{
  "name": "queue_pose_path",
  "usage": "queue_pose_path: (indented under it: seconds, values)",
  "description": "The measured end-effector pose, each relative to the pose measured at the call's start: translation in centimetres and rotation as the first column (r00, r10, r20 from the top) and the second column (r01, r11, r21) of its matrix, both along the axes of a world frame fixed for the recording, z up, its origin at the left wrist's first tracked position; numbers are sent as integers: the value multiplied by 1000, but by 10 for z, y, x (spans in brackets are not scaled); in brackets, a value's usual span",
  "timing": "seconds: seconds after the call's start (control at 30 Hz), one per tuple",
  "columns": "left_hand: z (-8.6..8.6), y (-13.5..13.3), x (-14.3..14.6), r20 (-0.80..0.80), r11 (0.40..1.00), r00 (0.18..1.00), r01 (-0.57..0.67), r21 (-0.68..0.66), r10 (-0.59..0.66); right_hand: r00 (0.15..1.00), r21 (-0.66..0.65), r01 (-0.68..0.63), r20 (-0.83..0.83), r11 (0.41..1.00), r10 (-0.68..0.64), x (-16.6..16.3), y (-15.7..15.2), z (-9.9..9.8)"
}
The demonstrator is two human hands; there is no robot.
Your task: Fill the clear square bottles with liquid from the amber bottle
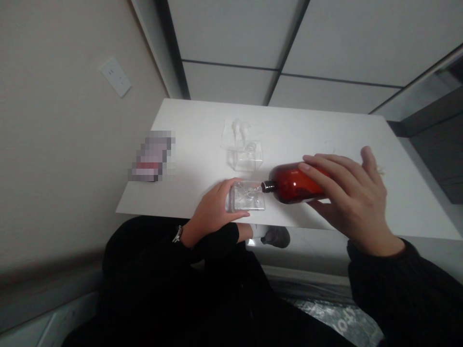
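Note:
My right hand [356, 197] grips an amber-red bottle [291, 184], tipped on its side with its black-ringed neck pointing left. Clear liquid seems to run from the mouth into a clear square container [249, 200]. Around the left side of that container, my left hand [216, 205] is wrapped, thumb and fingers on its walls near the table's front edge. Just behind stands a second clear container [248, 158]. Beyond it lie two white-tipped sticks like cotton swabs [239, 129] on a thin clear sheet.
The white table [195, 125] meets a wall at the left. A blurred-out flat object [152, 156] lies on its left side. A small pale item [381, 170] shows partly behind my right hand. Pale panels stand behind the table, and my legs are below its front edge.

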State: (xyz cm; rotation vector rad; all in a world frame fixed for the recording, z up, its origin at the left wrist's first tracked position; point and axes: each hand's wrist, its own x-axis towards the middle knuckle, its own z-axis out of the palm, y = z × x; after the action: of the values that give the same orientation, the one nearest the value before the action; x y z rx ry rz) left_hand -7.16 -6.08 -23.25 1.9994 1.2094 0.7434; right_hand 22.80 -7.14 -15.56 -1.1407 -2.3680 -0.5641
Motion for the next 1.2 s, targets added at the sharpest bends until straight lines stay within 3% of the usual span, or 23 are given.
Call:
queue_pose_path:
  seconds: [0.3,0.8,1.2]
  values:
    - [-1,0,0,-8,1000,1000,-2,15,2,999,54,-31,24,998,29,1,3,1]
    - [-1,0,-1,-3,1000,1000,-8,7,9,1000,1,-21,-17,1000,21,3,3,2]
    - [0,-1,-2,14,1000,1000,3,17,-3,1000,34,-17,-3,999,17,2,5,3]
